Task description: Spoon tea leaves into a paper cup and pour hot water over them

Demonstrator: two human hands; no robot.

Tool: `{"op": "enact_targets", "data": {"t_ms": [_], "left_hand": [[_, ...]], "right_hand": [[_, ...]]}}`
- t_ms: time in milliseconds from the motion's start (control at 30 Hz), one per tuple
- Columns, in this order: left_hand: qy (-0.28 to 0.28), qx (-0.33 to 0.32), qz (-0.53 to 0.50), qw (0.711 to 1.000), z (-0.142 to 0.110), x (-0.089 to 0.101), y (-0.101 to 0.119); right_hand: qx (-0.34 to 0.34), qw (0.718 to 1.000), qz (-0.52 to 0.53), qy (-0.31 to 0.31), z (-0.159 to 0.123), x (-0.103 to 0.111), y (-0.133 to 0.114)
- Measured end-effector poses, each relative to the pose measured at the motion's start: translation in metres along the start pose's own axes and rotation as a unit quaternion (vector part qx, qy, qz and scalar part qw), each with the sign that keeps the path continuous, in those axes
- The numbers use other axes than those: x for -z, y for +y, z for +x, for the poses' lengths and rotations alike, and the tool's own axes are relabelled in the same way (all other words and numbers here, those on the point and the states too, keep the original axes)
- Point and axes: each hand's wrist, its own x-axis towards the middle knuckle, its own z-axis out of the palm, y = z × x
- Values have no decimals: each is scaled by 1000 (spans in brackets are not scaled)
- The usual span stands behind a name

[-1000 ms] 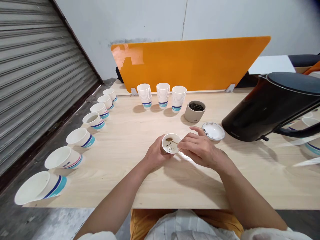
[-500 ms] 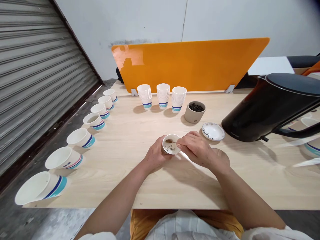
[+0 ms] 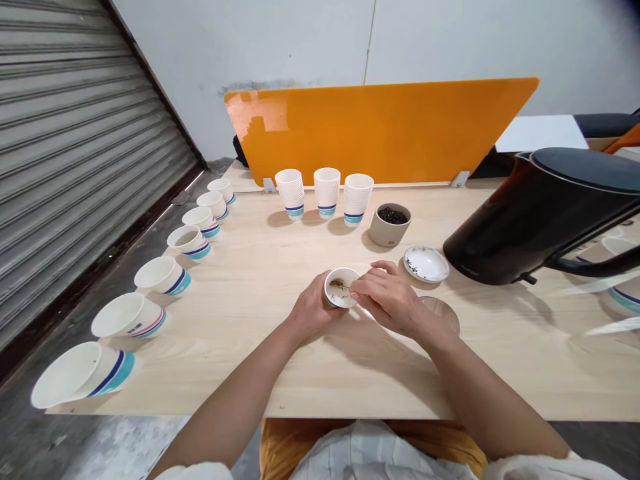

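Note:
My left hand (image 3: pixel 314 308) cradles a small white cup (image 3: pixel 341 287) with dark wet tea leaves inside. My right hand (image 3: pixel 387 298) sits at the cup's rim, its fingertips pinched on a thin spoon (image 3: pixel 345 286) whose brown tip lies in the cup. Most of the spoon's stem is hidden by my fingers. Just beyond my right hand lies a white saucer (image 3: pixel 426 264) with dark leaf bits on it. A round wooden disc (image 3: pixel 441 315) lies beside my right wrist. Farther back stands a grey pot (image 3: pixel 389 225) of dry tea leaves.
A black kettle (image 3: pixel 540 217) stands at the right on the pale wooden table (image 3: pixel 260 360). Several stacked paper cups (image 3: pixel 326 192) stand before an orange divider (image 3: pixel 375 130). Several tilted paper cups (image 3: pixel 163 275) line the left edge.
My right hand has shifted slightly toward the cup's rim, and the spoon's stem is now mostly hidden. The cup has turned a little in my left hand.

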Motion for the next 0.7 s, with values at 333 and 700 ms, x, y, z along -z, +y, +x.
{"op": "enact_targets", "data": {"t_ms": [333, 700], "left_hand": [[12, 7, 21, 1000, 2, -3, -6], [18, -5, 19, 1000, 1, -4, -6]], "right_hand": [[-16, 1000, 10, -11, 0, 7, 0], [-44, 997, -36, -47, 3, 14, 0]]}}
